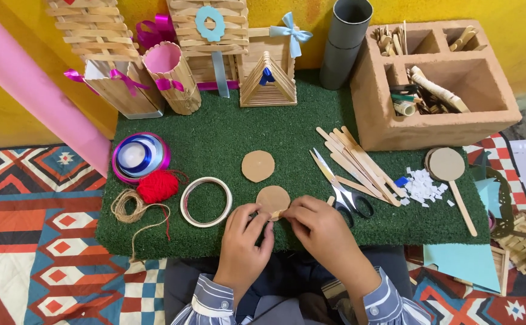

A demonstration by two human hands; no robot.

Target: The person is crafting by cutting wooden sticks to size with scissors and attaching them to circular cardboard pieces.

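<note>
Hands pinching a small wooden piece at cardboard disc, left hand, right hand, scissors beside, tape ring left.

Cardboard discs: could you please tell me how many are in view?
3. One disc lies mid-mat; one disc is at the fingertips of the left hand and right hand; one disc sits at the right, on a stick. Others may be hidden.

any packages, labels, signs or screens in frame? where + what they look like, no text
No packages, labels, signs or screens in view.
Closest things to containers:
Terracotta hollow block: back right on the green mat, compartments holding sticks and tools.
Grey tube: upright cylinder, left of the block.
Ribbon spool: round, left on the mat, purple rim, blue and white.
</note>
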